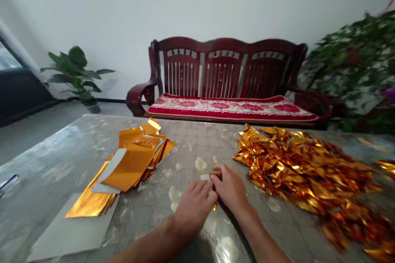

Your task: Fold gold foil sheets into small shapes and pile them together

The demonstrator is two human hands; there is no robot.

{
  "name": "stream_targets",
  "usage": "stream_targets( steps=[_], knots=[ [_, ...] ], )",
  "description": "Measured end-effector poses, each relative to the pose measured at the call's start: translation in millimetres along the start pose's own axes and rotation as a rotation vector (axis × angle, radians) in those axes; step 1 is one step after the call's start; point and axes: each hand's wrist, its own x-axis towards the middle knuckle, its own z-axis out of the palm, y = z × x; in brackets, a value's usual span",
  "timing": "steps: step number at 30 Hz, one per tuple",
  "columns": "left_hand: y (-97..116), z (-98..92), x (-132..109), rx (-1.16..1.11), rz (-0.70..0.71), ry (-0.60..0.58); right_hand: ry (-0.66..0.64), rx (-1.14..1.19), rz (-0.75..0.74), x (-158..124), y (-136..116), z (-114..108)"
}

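Foil scrap (215, 176), gold and small, pinched between the left hand (194, 207) and the right hand (230, 187), with the fingertips of both pressed together around it. Exact folds hidden behind the fingers. Pale paper-like tab (205, 177) poking out at the scrap's left end, and a thin sliver of gold (215, 206) showing just below the fingers. Both hands low over the middle of the table's near side, knuckles up, wrists angled inward, bare forearms reaching in from the bottom of the view.

Table (197, 148) under a glossy, mottled covering with pale blotches and bright reflections. To the left of the hands and well apart from them, flat gold foil sheets (135, 158) in a loose overlapping heap, a few pale undersides showing, the lowest sheets lying on a grey card (70, 232). To the right, crumpled gold foil (305, 176) in a broad, glittering heap, its nearest edge just beside the right hand and its far side spreading toward the table's right end.

Beyond the table, a dark red wooden bench (222, 70) with a red-and-white patterned cushion (231, 109), a potted plant (74, 72) against the wall at left, and a blurred leafy plant (348, 61) at right.
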Motion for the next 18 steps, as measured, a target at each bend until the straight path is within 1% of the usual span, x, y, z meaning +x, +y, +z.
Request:
stream_targets(
  steps=[3, 5, 10, 14, 18],
  knots=[
    [-1, -0.7, 2, -0.022, -0.061, 0.004, -0.042, -0.026, -0.038, -2, 2, -3],
    [-2, -1.9, 2, -0.036, -0.103, 0.008, -0.030, -0.019, -0.064, -3, 3, -3],
    [-4, -4.1, -1, -0.066, -0.190, 0.029, 0.080, 0.034, -0.164, -7, 5, 4],
    [-7, -4.3, -3, -0.088, -0.241, -0.001, 0.153, 0.028, -0.248, -10, 7, 9],
    [-9, -5.5, -2, -0.080, -0.258, -0.032, 0.226, -0.002, -0.356, -13, 9, 11]
  ],
)
